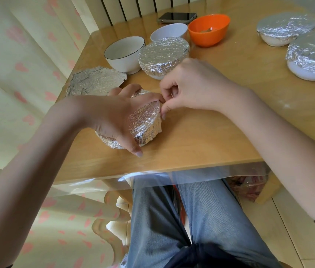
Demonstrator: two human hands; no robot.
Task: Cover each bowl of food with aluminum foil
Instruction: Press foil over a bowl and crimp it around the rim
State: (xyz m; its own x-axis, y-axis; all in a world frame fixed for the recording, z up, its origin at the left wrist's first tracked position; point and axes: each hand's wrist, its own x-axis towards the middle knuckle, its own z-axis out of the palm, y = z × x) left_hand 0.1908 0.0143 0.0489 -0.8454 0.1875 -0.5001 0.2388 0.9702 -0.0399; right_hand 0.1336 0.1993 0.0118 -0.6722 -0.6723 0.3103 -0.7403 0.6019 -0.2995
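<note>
Jeans (206, 219) under wooden table (201, 144); both hands' fingers (164, 111) pinch foil-wrapped bowl (145, 124).

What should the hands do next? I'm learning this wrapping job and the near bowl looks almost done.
Probably press the foil edge down where the right hand pinches it at the rim, while the left hand holds the near bowl steady. The foil already hugs its side, and three bowls beyond are open.

you'll find no readable text, label, brand or number anywhere here. the dark screen of the phone (177, 18) shows nothing legible.
</note>
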